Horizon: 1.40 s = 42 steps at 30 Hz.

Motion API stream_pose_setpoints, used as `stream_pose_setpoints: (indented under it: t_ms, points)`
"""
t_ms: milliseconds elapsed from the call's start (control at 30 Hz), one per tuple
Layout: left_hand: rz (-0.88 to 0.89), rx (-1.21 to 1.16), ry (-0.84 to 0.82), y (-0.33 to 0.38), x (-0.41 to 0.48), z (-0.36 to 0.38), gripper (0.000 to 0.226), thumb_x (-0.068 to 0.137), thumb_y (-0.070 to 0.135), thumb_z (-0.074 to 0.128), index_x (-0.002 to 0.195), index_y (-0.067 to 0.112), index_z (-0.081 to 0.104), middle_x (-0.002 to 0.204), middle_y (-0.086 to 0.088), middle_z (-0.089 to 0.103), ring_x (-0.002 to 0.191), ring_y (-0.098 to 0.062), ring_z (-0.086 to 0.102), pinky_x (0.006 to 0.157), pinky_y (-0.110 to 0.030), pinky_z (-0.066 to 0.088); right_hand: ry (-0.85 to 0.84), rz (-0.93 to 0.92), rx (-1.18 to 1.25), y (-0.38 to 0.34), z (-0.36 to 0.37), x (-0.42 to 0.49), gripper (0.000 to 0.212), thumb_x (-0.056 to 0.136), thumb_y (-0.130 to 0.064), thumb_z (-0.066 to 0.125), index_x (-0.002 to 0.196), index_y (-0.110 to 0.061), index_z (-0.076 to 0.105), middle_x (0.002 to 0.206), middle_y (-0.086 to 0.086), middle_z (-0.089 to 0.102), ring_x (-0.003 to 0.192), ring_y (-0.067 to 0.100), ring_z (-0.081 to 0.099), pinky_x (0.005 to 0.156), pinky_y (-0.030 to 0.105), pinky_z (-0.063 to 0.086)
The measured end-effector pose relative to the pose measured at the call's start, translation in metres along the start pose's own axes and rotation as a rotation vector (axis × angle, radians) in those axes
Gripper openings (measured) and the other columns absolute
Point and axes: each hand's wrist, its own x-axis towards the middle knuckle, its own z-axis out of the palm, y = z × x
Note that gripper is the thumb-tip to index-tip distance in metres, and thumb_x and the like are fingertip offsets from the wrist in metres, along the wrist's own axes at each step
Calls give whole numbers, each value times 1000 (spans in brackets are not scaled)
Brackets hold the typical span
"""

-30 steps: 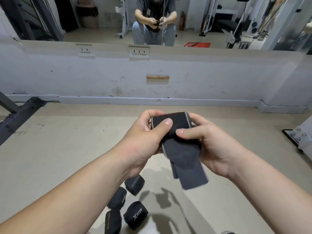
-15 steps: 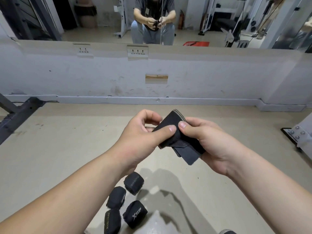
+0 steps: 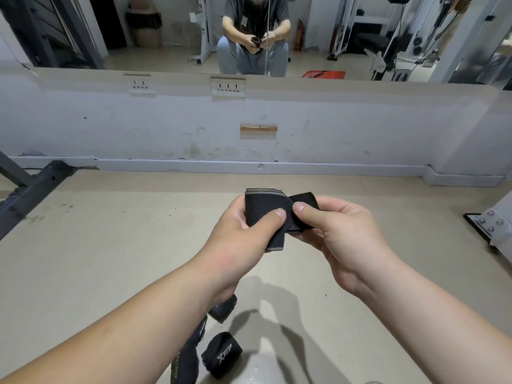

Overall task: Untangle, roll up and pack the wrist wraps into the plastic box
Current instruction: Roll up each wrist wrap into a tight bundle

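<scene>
Hanging above the floor (image 3: 83,273), a nearly rolled wrist wrap (image 3: 263,212) is gripped by the left hand (image 3: 235,239), and its loose tail is pinched by the right hand (image 3: 340,236). Soft, light, springy fabric is judged likely; the roll is best squeezed across its sides.

A black wrist wrap (image 3: 263,209) with grey edge stripes is held between both grips, mostly wound into a flattish coil. The left grip (image 3: 238,234) holds the coil, with its thumb across the front face. The right grip (image 3: 338,234) pinches the loose tail, which twists out just to the right. A short end hangs below the left thumb. Well below the grips, on the floor, lie rolled black wraps: a lettered roll (image 3: 221,354), a half-hidden roll (image 3: 223,307) under the left forearm, and a third roll (image 3: 185,361) beside them.
</scene>
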Motion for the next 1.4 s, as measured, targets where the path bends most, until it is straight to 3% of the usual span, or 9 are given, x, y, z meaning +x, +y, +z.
stream_pose_setpoints:
  t_ms: [233,400,500,600,700,800,1000,1167,1400]
  points:
    - [73,100,48,-8,-4,11,21,104,30,63,121,36,54,106,-3,75,87,-14,72,98,-49,59,-17,-192,-238,5,14,-13,24,98,-1,66,93,-15,85,89,-1,83,82,11,76,86,30,61]
    - [-12,-46,42,-10,-2,11,39,89,38,70,124,34,53,107,3,77,101,-15,75,100,-43,58,-142,-276,-468,12,26,-33,39,110,-28,48,86,-14,77,78,-12,75,78,1,68,72,15,47]
    - [-61,-200,29,-8,-1,9,53,82,48,65,130,27,55,115,5,76,112,-15,73,101,-38,54,-234,-249,-405,22,29,-35,45,107,-54,41,116,-28,76,122,-16,75,132,-1,57,111,25,41]
    - [-92,-194,27,-11,-1,8,58,83,62,66,131,32,53,120,8,76,116,-11,71,110,-40,49,-285,-167,-404,35,28,-27,66,97,-71,33,146,-36,60,156,-19,53,150,-4,36,128,35,26]
    - [-133,-243,55,-14,-2,6,46,97,51,69,134,29,52,118,8,77,108,-8,75,109,-39,52,-331,-240,-499,51,25,-24,61,106,-63,31,152,-30,54,146,-27,53,139,-7,47,121,29,37]
    - [-162,-331,91,-10,0,1,35,107,40,58,135,19,58,124,-3,76,109,-16,75,103,-43,58,-249,-105,-193,39,17,-17,37,108,-51,49,120,-28,75,110,-16,76,106,6,71,93,30,56]
    - [-153,-182,-26,-9,-1,1,36,113,38,45,133,15,64,122,-17,75,91,-26,74,82,-46,65,-72,-109,-107,21,-2,3,12,100,-14,71,112,-15,74,104,6,80,92,23,78,78,41,64]
    - [-90,-101,-80,-11,-3,9,39,114,41,38,130,15,63,108,-20,77,80,-26,73,71,-39,63,-136,10,-142,22,-10,12,18,93,-21,79,110,-16,75,93,2,75,74,17,70,70,34,59]
    - [-132,-137,-150,-10,-2,2,47,105,52,55,127,13,66,95,-9,73,82,-25,71,76,-40,60,-292,139,-319,25,-20,18,21,97,-34,75,114,-20,75,95,-3,77,81,15,71,76,35,58]
